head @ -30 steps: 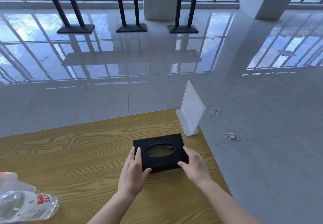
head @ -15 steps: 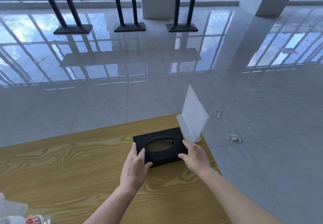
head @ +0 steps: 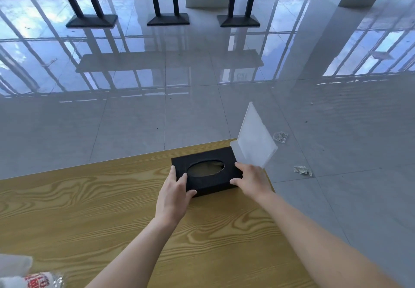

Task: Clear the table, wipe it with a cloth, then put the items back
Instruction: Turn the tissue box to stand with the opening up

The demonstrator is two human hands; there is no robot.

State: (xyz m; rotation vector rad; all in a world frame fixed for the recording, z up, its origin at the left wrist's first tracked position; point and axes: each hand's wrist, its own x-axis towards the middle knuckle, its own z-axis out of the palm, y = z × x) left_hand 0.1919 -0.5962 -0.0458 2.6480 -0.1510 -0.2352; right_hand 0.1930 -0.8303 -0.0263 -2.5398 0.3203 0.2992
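A black tissue box (head: 208, 181) with an oval opening lies near the far right corner of the wooden table (head: 94, 209). My left hand (head: 174, 194) rests on its left end, fingers straight on top and thumb against the front face. My right hand (head: 251, 181) presses its right end, fingers along the side and thumb at the front corner. A clear acrylic sign stand (head: 253, 140) stands at the corner, right beside the box.
A plastic water bottle with a red label (head: 38, 280) lies at the table's near left edge. The table's right edge runs just past my right hand. Two crumpled wrappers (head: 302, 170) lie on the glossy tiled floor. Black table bases (head: 168, 19) stand far off.
Both hands have moved the tissue box away from me, up against the acrylic sign stand at the far corner. The view has tilted, so the bottle has slid towards the bottom left.
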